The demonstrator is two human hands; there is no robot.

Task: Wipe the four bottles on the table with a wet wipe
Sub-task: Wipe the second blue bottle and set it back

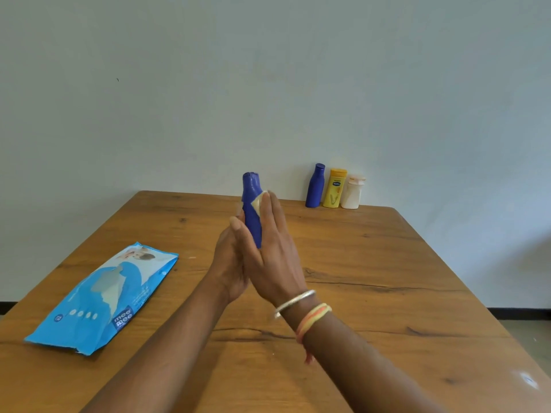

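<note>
- Left hand point(228, 263) grips the lower part of a smooth dark-blue plastic bottle point(252, 204), held upright above the wooden tabletop point(372, 278).
- Right hand point(274, 257), with straight fingers point(272, 216), presses a pale wet wipe point(258, 202) on it.

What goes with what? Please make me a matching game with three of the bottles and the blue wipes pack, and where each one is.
Things:
1. nearer blue bottle
2. yellow bottle
3. white bottle
4. wipes pack

Places:
A. lying flat on the left side of the table
B. gripped by the left hand, with the right hand pressing a wet wipe on it
C. right end of the row by the wall
D. middle of the row by the wall

Pairs: 1-B, 2-D, 3-C, 4-A.
</note>
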